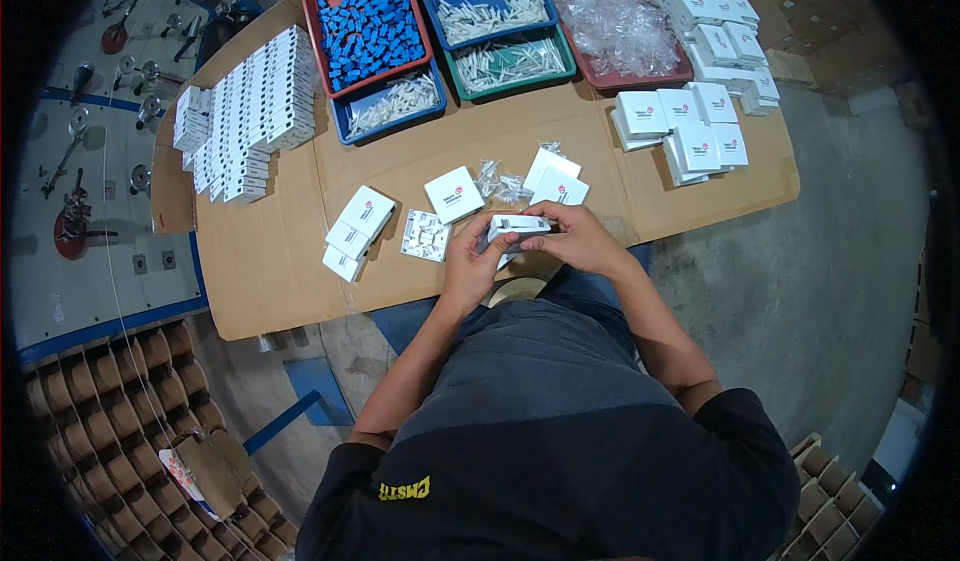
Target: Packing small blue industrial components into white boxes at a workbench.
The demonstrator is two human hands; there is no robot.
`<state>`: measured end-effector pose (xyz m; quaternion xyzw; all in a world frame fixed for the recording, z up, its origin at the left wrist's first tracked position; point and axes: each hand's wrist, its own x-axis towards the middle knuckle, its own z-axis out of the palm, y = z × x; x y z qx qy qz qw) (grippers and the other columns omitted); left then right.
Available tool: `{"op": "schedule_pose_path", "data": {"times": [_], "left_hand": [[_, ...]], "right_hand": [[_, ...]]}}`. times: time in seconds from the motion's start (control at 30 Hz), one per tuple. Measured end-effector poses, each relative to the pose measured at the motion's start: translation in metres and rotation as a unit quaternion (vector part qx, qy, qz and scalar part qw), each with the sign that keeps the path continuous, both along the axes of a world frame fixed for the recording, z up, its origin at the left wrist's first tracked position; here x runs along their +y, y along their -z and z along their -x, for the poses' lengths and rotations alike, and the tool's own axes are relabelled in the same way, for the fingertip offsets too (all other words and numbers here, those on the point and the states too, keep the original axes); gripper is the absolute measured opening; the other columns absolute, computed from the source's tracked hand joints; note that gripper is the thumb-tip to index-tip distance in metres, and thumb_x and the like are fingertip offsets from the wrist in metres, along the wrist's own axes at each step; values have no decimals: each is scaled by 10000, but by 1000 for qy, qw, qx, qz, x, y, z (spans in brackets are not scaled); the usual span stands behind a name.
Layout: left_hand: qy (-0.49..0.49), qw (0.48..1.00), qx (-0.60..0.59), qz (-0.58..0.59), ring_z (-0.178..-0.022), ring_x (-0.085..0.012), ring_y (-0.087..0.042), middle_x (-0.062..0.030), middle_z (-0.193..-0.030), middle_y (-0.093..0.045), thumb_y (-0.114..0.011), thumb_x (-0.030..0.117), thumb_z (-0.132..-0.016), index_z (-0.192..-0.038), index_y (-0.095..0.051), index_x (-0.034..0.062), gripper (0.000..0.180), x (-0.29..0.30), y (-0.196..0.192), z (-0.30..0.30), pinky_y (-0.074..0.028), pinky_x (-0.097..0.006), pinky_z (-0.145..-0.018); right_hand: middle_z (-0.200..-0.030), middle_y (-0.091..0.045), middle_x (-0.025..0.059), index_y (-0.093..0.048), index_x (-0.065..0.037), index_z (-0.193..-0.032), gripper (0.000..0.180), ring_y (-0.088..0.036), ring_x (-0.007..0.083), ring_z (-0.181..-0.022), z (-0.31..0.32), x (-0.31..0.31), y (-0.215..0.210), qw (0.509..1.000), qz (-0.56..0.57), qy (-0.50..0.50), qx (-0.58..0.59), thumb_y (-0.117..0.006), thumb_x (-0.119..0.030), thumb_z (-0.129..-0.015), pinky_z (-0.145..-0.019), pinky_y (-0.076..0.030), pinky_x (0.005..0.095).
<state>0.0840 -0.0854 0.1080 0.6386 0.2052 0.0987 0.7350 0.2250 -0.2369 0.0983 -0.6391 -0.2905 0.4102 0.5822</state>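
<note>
Between both hands, at the near edge of the cardboard-covered table (300, 291), I hold a small white box (519, 224) tilted with a narrow side toward me. My left hand (471, 261) grips its left end, thumb on the near side. My right hand (581, 242) closes on its right end. Just left of my left hand lies a white square plate (426, 235) with a grey pattern. Behind it rests a closed white box (454, 195). Small clear plastic bags (501, 183) with white pieces lie beyond my hands, beside further white boxes (560, 187).
Stacked white boxes (255, 96) stand far left, with more boxes (690, 126) at the right. Along the back are a red tray (430, 56) of blue pieces, blue and green trays (572, 61) of white pieces, and a red tray (690, 71) of clear bags. Cardboard dividers (110, 401) stand lower left.
</note>
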Motion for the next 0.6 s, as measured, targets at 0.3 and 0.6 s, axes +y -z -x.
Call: {"op": "schedule_pose_path", "data": {"times": [0.3, 0.6], "left_hand": [[1, 998, 22, -51, -982, -109, -631, -49, -1081, -706, -705, 159, -969, -1180, -678, 8, 262, 10, 5, 6, -501, -258, -844], [42, 999, -18, 30, -1039, -134, -635, -74, -1150, -688, -709, 113, -962, -1242, -637, -11, 315, 22, -2, 8, -510, -283, -909]], "right_hand": [[-1008, -731, 182, -687, -11, -1138, 305, -718, 331, -911, 12, 3, -14, 984, -6, -20, -176, -755, -168, -885, -792, -538, 377], [-1035, -739, 130, -684, -21, -1171, 319, -721, 227, -952, 24, 8, -12, 989, -10, 10, -150, -767, -157, -895, -805, -567, 337]]}}
